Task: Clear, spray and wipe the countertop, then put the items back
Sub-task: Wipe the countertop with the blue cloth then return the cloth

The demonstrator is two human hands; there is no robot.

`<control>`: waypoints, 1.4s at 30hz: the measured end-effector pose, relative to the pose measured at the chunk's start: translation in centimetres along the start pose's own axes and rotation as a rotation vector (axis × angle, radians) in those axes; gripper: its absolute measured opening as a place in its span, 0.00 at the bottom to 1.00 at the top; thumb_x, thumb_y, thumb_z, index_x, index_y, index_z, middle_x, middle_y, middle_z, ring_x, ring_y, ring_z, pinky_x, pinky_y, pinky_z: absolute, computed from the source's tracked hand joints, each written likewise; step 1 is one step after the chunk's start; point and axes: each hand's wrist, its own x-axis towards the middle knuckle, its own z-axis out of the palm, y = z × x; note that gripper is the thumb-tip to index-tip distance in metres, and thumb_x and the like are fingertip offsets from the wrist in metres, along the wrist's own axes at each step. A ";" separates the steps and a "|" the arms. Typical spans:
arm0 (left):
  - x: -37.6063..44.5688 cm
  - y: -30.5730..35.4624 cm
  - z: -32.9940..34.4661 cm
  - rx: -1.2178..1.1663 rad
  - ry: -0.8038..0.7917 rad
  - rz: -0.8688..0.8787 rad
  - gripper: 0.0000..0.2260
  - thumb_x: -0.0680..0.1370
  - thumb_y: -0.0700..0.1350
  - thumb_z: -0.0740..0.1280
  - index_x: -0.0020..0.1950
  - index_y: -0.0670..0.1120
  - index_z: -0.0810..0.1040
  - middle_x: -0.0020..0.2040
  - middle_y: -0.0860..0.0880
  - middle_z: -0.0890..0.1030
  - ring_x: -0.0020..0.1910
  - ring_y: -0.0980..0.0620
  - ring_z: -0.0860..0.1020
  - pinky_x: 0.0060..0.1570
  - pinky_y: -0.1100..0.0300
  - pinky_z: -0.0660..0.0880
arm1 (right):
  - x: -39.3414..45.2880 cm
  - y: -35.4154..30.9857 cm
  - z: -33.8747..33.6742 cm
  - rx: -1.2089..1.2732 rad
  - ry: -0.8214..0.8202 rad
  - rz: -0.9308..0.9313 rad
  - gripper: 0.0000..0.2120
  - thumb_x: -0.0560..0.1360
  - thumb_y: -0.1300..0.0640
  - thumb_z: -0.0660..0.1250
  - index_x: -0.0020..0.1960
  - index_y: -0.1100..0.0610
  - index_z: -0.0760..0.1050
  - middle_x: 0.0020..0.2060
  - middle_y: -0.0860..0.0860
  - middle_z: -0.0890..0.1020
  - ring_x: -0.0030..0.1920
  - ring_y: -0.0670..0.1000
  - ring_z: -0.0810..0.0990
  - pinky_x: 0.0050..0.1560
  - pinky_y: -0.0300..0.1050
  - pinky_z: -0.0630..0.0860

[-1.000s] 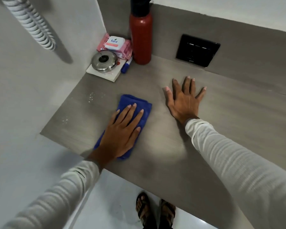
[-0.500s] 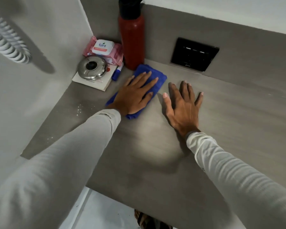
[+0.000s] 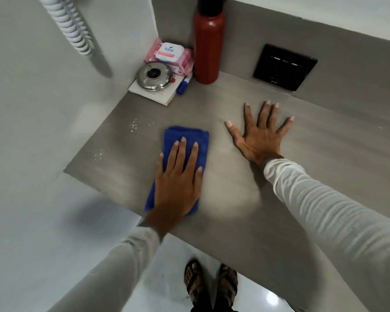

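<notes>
**Blue cloth pulled back to the near edge of the counter**

Blue folded cloth [image 3: 185, 154] is now laid lengthwise near the front edge of the grey countertop [image 3: 324, 154]; half a second ago it was pushed up at the back, just beside the red bottle [image 3: 207, 45]. Since then it has been dragged towards the person, back to roughly where it was a second ago.

Left hand [image 3: 178, 181] is pressed flat on the cloth's near half, fingers straight and close together, nothing pinched. The far end of the cloth is left uncovered. Right hand [image 3: 260, 137] is planted palm-down on bare counter, fingers splayed wide, holding nothing; its spot is unchanged. The cloth is kept to the left of the right hand, apart from it, a strip of counter between.

Droplets [image 3: 135, 126] are seen on the counter left of the cloth, unwiped.

Back-left corner: pink wipes pack [image 3: 170, 55], steel lidded tin [image 3: 154, 75] set on a white pad [image 3: 162, 96], blue marker [image 3: 184, 85] between pad and bottle. Black switch plate [image 3: 284, 67] is mounted on the backsplash. Sandalled feet [image 3: 209, 284] are visible on the floor below.
</notes>
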 end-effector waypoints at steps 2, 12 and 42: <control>-0.7 -3.6 -1.0 0.040 -0.049 0.270 0.25 0.84 0.56 0.48 0.81 0.51 0.53 0.81 0.47 0.54 0.80 0.48 0.53 0.73 0.42 0.61 | 0.1 -0.4 -0.3 -0.015 -0.016 -0.060 0.41 0.75 0.24 0.39 0.82 0.43 0.45 0.82 0.60 0.43 0.81 0.62 0.36 0.71 0.79 0.35; 7.8 -13.7 -2.3 0.079 -0.099 0.497 0.25 0.84 0.55 0.51 0.81 0.51 0.55 0.82 0.47 0.54 0.80 0.46 0.56 0.72 0.44 0.63 | 0.1 -3.6 1.3 0.017 -0.049 -0.209 0.36 0.78 0.28 0.42 0.82 0.41 0.45 0.83 0.57 0.44 0.82 0.60 0.40 0.74 0.75 0.38; 7.8 -18.2 -2.3 0.098 -0.115 0.426 0.24 0.85 0.52 0.51 0.79 0.45 0.60 0.80 0.40 0.59 0.79 0.42 0.59 0.74 0.43 0.62 | 0.5 -3.4 1.7 0.021 0.026 -0.209 0.37 0.77 0.27 0.43 0.81 0.43 0.51 0.82 0.59 0.51 0.82 0.62 0.45 0.75 0.76 0.41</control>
